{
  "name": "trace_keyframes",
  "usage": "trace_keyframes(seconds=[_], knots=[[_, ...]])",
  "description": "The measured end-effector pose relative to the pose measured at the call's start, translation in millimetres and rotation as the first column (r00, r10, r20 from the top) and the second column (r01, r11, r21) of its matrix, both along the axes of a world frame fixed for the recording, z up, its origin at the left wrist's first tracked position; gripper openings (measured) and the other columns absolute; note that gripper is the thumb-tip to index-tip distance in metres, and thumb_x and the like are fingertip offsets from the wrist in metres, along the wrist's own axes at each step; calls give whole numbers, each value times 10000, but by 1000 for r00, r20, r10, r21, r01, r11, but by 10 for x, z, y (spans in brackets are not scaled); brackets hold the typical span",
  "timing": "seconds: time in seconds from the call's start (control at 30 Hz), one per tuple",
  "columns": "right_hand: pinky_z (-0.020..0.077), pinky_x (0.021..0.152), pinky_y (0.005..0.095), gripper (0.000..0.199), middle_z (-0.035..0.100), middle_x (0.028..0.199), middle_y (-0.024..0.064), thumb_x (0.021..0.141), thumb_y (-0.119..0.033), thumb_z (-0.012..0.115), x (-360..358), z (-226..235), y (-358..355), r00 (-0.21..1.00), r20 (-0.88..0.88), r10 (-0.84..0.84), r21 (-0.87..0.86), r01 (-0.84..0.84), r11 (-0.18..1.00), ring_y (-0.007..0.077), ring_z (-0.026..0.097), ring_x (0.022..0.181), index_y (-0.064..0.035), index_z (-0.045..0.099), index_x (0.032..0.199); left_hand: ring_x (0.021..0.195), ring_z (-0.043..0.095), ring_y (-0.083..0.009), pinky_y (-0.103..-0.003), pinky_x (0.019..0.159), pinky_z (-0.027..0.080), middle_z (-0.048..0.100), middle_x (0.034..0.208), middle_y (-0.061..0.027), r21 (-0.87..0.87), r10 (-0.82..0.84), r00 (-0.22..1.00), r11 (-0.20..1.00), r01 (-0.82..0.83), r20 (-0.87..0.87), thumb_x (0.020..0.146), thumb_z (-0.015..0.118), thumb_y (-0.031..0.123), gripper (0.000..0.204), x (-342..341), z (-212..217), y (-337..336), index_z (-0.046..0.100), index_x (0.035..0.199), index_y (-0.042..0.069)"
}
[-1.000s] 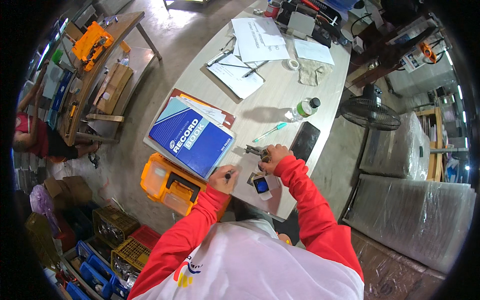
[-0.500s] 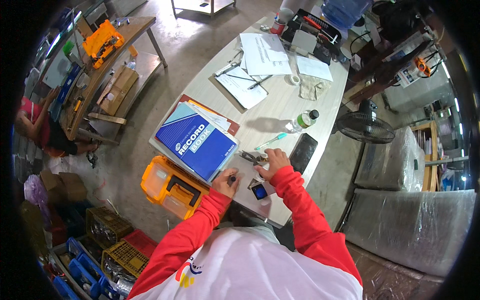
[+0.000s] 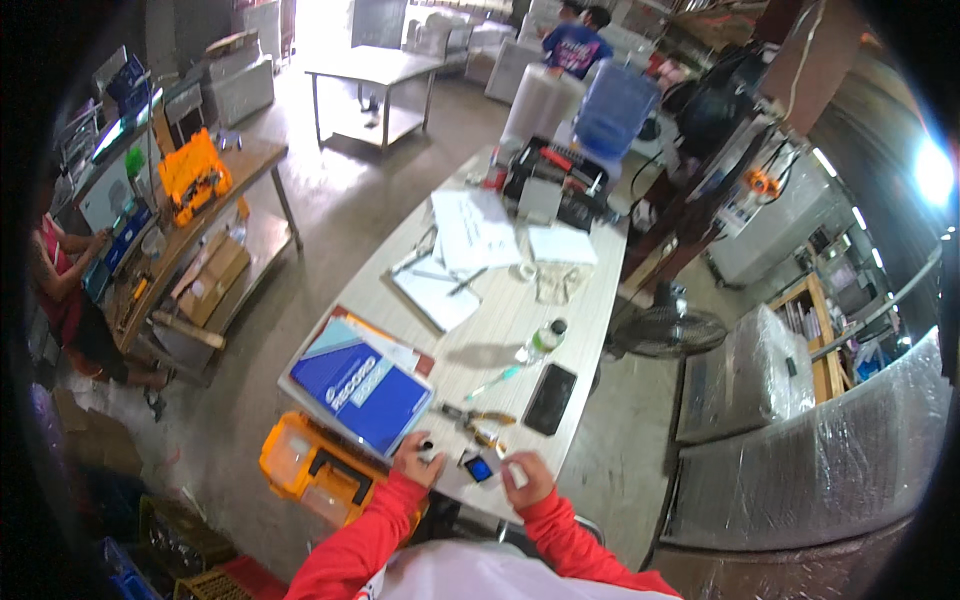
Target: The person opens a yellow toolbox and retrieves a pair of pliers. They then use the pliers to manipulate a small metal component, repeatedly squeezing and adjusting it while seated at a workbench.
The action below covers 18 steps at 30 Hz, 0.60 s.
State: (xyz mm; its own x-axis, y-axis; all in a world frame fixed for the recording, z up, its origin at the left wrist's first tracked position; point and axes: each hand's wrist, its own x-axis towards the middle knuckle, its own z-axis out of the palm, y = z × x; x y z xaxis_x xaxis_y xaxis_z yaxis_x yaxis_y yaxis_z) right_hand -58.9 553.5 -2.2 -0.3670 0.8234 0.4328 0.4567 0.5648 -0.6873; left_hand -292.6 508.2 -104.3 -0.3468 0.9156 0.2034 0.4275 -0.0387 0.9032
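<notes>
At the near end of the table (image 3: pixel 470 362), my left hand (image 3: pixel 412 462) is closed around a small black-tipped cylinder (image 3: pixel 427 446), just off the corner of a blue record book (image 3: pixel 362 390). My right hand (image 3: pixel 530 482) pinches a small white piece (image 3: pixel 517 474) whose kind I cannot make out. Between both hands lies a small square device (image 3: pixel 481 468) with a dark blue face. Beyond it rest pliers (image 3: pixel 482 415) with yellow-and-black handles. A capped pen (image 3: pixel 494 383) and a black phone (image 3: pixel 550 398) lie farther off.
A clear bottle (image 3: pixel 546 340) with a green label stands past the phone. Papers (image 3: pixel 474 232) and a black tool tray (image 3: pixel 556 178) occupy the far part. An orange toolbox (image 3: pixel 310 462) sits left of the table, a fan (image 3: pixel 668 330) right. A person (image 3: pixel 62 270) works at the left bench.
The view has tilted up, showing more of the room. My right hand has drawn back from beside the pliers, uncovering them, and now pinches the white piece right of the square device.
</notes>
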Motion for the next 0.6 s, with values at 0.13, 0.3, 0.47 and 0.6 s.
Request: trace_keyframes(seconds=[0.13,0.3,0.47,0.6], knots=[[527,712,395,162,658,901,118,810,-79,683,-75,20,-50,943,297,150,-20,-151,988,329,640,813,-73,660,971,966,615,-341,-425,857,497,605,1091,-179,-84,101,995,991,-101,-8,713,808,137,558,48,48,-226,529,1185,34],[548,740,453,219,657,991,149,864,-175,593,-205,-46,168,673,659,336,-412,-51,910,341,663,924,-111,670,1058,972,609,-337,-419,878,483,613,1069,-163,-80,226,974,971,-225,-1,721,774,103,487,232,110,-703,535,1138,21],[548,782,463,324,636,1066,170,823,-218,645,-295,-63,285,534,728,431,-482,-48,875,359,656,949,-142,638,1138,973,636,-326,-398,875,511,639,1038,-176,1,-19,998,1000,20,-51,776,773,128,417,548,370,-762,583,1130,16],[551,797,465,363,651,1054,169,794,-214,666,-253,-48,295,556,696,455,-464,-135,876,371,659,957,-133,623,1145,1111,578,-346,-404,947,489,561,1215,-192,60,-137,984,988,144,-118,764,796,210,629,806,451,-482,525,1298,16]])
